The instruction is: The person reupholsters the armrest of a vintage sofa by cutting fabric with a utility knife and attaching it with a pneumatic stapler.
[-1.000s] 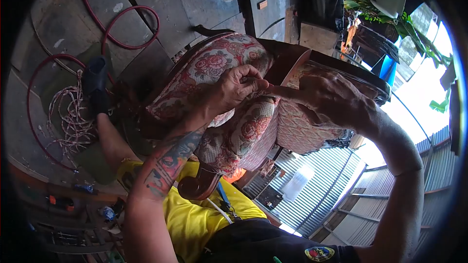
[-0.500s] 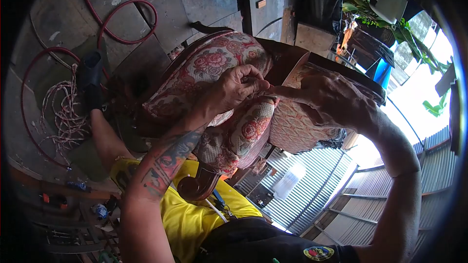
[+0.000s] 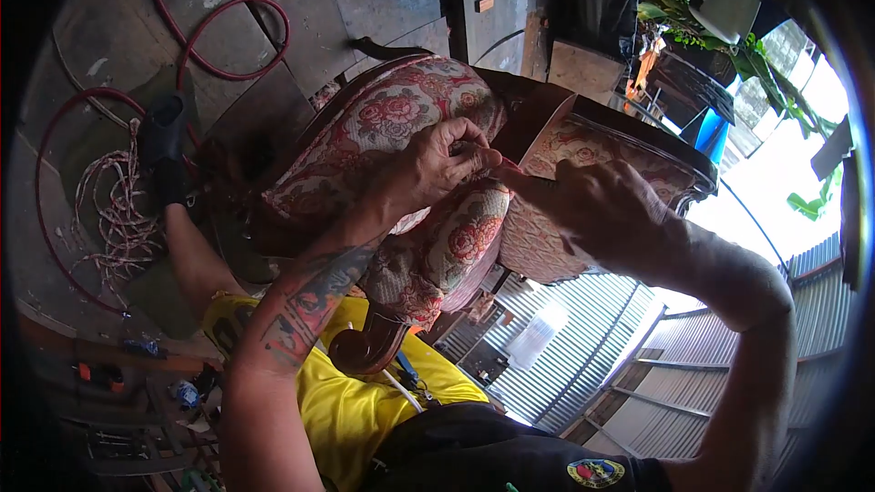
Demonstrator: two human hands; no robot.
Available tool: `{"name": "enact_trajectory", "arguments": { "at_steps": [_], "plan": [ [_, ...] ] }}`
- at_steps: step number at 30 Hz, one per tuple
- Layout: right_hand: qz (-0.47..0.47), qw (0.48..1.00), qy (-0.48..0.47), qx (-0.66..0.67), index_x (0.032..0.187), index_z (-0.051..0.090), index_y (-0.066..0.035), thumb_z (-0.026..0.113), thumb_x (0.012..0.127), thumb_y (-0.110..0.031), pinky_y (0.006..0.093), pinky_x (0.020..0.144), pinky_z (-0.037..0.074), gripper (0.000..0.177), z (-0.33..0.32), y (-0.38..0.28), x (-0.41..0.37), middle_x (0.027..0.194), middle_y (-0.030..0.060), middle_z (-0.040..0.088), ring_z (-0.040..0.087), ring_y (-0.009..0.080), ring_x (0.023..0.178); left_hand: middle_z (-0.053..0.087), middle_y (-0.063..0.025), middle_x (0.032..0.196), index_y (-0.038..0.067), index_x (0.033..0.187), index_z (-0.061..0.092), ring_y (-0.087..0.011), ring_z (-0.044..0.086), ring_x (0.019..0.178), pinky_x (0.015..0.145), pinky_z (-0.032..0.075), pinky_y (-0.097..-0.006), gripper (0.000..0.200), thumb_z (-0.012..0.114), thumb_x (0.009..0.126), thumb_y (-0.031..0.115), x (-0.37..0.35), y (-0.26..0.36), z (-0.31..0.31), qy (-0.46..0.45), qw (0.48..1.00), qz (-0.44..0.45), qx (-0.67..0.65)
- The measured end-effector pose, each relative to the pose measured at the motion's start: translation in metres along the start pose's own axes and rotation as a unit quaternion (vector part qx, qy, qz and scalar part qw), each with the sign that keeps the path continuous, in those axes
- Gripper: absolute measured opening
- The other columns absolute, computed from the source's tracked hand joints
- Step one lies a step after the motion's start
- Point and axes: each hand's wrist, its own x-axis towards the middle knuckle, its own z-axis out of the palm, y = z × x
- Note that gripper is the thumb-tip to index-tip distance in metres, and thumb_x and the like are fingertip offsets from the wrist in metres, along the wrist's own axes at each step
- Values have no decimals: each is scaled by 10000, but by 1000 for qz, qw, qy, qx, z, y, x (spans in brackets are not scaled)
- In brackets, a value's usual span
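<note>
An armchair (image 3: 387,114) with floral red-and-cream upholstery and a dark carved wood frame lies tipped in front of me. My left hand (image 3: 447,164) is closed in a pinch at the joint between the seat, the padded arm (image 3: 469,241) and the wood rail. A thin bit of red trim (image 3: 509,165) shows by its fingertips. Close by on the right, my right hand (image 3: 602,210) is curled, thumb side toward the left fingertips, over the quilted fabric panel (image 3: 538,241). Whatever it grips is hidden by the fingers.
A red hose (image 3: 241,76) loops over the floor boards, and tangled cord (image 3: 118,191) lies by my foot in a dark shoe (image 3: 164,132). A small wood block (image 3: 484,4) sits farther off. Tools (image 3: 100,375) are scattered at lower left; corrugated metal sheeting (image 3: 583,328) stands at right.
My right hand has curled its fingers more tightly and turned, its wrist shifting slightly down and right. The left hand keeps its pinch at nearly the same spot.
</note>
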Motion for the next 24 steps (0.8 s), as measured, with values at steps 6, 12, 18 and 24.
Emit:
{"name": "enact_trajectory", "arguments": {
  "at_steps": [6, 12, 18, 24],
  "plan": [
    [10, 999, -14, 29, 1623, 358, -169, 734, 867, -82, 378, 632, 515, 848, -2, -9, -2, 738, 63, 605, 612, 198, 641, 723, -50, 999, 15, 1056, 640, -84, 656, 955, 865, 536, -253, 155, 662, 1041, 167, -3, 3, 1, 0, 1000, 3, -5],
    [-9, 999, 49, 22, 1506, 491, -19, 662, 895, -112, 333, 528, 553, 641, 2, -6, -4, 650, 42, 606, 680, 175, 617, 737, -61, 1004, 20, 1059, 632, -92, 672, 958, 861, 546, -257, 155, 667, 1038, 170, -5, 9, 2, 3, 1000, 4, 6],
    [35, 997, -30, 60, 1626, 349, -143, 674, 875, -24, 380, 632, 511, 828, 0, -14, -9, 779, 59, 577, 631, 194, 698, 744, -63, 985, 20, 1056, 633, -96, 678, 952, 858, 547, -263, 156, 675, 1033, 168, -4, 8, 5, 6, 999, -10, -53],
    [25, 999, -27, 26, 1622, 353, -109, 681, 870, -33, 369, 658, 483, 823, -2, -14, -11, 801, 49, 548, 598, 188, 714, 755, -78, 998, 12, 1064, 637, -101, 686, 950, 847, 554, -260, 174, 662, 1042, 182, -6, 16, 3, 5, 1000, -14, -25]
  ]
}}
